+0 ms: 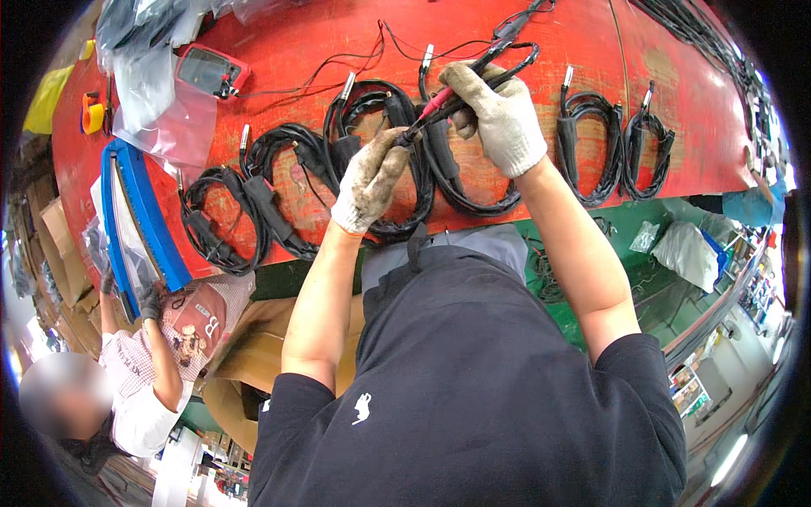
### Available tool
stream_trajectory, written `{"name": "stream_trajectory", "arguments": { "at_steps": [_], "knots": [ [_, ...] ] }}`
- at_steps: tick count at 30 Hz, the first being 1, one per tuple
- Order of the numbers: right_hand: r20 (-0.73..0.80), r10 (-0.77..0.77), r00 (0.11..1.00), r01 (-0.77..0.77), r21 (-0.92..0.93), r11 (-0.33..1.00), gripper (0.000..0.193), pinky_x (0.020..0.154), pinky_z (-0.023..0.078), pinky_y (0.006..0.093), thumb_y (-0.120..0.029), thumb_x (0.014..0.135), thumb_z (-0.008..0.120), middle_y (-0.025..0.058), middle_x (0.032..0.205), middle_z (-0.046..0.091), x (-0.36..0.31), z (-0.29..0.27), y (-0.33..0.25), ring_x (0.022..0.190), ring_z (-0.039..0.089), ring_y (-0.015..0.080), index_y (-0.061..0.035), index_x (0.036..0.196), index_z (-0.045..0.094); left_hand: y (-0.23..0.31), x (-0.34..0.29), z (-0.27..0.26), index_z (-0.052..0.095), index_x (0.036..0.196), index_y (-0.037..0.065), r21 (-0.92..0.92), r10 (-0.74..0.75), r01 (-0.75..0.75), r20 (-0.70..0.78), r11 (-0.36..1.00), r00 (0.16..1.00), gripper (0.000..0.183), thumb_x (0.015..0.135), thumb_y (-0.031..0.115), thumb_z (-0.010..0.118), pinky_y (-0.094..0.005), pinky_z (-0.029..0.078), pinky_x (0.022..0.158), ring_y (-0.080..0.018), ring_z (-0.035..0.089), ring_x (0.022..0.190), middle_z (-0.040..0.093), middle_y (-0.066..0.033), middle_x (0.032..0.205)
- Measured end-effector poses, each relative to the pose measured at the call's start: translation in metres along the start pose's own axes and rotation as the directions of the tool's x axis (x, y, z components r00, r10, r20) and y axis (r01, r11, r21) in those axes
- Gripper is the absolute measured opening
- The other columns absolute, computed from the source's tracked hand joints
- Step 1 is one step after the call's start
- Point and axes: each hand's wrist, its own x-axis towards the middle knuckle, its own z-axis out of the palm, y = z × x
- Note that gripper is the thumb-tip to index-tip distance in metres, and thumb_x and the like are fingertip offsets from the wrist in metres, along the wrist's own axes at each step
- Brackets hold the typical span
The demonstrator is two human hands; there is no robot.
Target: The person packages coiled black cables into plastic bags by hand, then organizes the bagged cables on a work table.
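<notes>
Both my hands wear white work gloves with dirt-stained fingers. My left hand (372, 179) pinches the dark end of a black cable above the coils in the middle of the red table. My right hand (500, 116) closes around a test probe with a red section (436, 103), its thin dark tip meeting the cable end at my left fingertips. A black lead (530, 56) loops out above my right hand. Beneath my hands lie black cable coils (427, 182). A red-framed multimeter (207, 70) rests at the far left, with thin leads running from it.
More coiled cables (209, 237) lie at left, and two coils (566, 144) at right. Clear plastic bags (144, 76) cover the far left corner. A co-worker's dark-gloved hand (152, 302) is by a long blue device (159, 224). Black cables (701, 38) run along the far right.
</notes>
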Motion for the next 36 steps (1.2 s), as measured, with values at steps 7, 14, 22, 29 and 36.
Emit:
{"name": "stream_trajectory", "arguments": {
  "at_steps": [7, 14, 22, 29, 36],
  "knots": [
    [0.009, 0.032, 0.999, -0.032, 0.002, 0.999, 0.028, 0.05, 0.047, 0.0216, -0.036, 0.094, 0.073, -0.0015, 0.074, 0.067, -0.002, -0.005, 0.002, 0.055, 0.058, 0.0048, -0.0084, 0.098, 0.071, 0.001, 0.003, 0.006, 0.06, 0.125, 0.0, 0.13, 0.208, -0.201, -0.042, 0.971, 0.977, 0.03, 0.103, 0.019, 0.052, -0.0337, 0.049, 0.081, -0.0235, 0.061, 0.087, 0.065, -0.0148, 0.1],
    [0.032, 0.059, 0.998, -0.058, -0.031, 0.998, 0.025, 0.05, 0.047, 0.0227, -0.033, 0.096, 0.071, -0.0017, 0.072, 0.065, 0.002, -0.005, 0.015, 0.054, 0.056, 0.0054, -0.0076, 0.096, 0.071, -0.007, 0.0, 0.007, 0.061, 0.125, -0.002, 0.22, 0.157, -0.154, 0.002, 0.963, 0.988, 0.031, 0.104, 0.02, 0.053, -0.0352, 0.05, 0.09, -0.0257, 0.067, 0.099, 0.071, -0.0158, 0.109],
    [-0.033, 0.077, 0.997, -0.077, -0.015, 0.997, 0.031, 0.05, 0.047, 0.0232, -0.035, 0.096, 0.069, 0.0007, 0.069, 0.065, 0.002, -0.024, 0.03, 0.053, 0.058, 0.008, -0.0046, 0.094, 0.07, -0.003, -0.01, 0.018, 0.06, 0.127, 0.0, 0.575, 0.217, -0.109, -0.124, 0.811, 0.968, 0.04, 0.095, 0.021, 0.066, -0.0418, 0.052, 0.091, -0.0336, 0.066, 0.106, 0.068, -0.0238, 0.111],
    [-0.097, 0.011, 0.995, -0.01, 0.008, 1.0, 0.029, 0.049, 0.042, 0.0212, -0.035, 0.096, 0.071, -0.002, 0.072, 0.061, 0.014, -0.044, 0.021, 0.054, 0.052, 0.0048, -0.0058, 0.096, 0.068, -0.056, -0.03, 0.01, 0.049, 0.138, 0.001, 0.647, 0.155, 0.459, -0.664, 0.609, 0.731, 0.062, 0.087, 0.028, 0.071, -0.0502, 0.043, 0.104, -0.0431, 0.056, 0.117, 0.058, -0.0265, 0.125],
    [-0.073, -0.013, 0.997, 0.015, 0.037, 0.999, 0.027, 0.051, 0.045, 0.022, -0.033, 0.097, 0.069, -0.0013, 0.074, 0.062, 0.004, -0.049, 0.018, 0.057, 0.054, 0.0059, -0.0063, 0.097, 0.067, -0.069, 0.014, 0.037, 0.036, 0.148, 0.004, 0.588, -0.023, 0.73, -0.773, 0.348, 0.634, 0.089, 0.078, 0.038, 0.079, -0.0473, 0.043, 0.104, -0.0375, 0.054, 0.12, 0.052, -0.0203, 0.133]
  ]
}}
